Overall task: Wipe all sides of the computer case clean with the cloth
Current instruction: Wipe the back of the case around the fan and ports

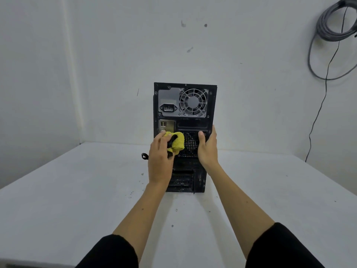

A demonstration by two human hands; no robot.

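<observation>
On the computer case (190, 120), the left hand (160, 159) presses a bunched yellow cloth (176, 143) to the rear panel while the right hand (207, 149) lies flat, fingers extended, gripping its right edge.

Bright, even, diffuse light, cool white cast, soft faint shadows on the table (270, 190) under the forearms, no glare, wide-angle bending toward the edges, corners slightly darker, centre sharp, mild softness overall
</observation>
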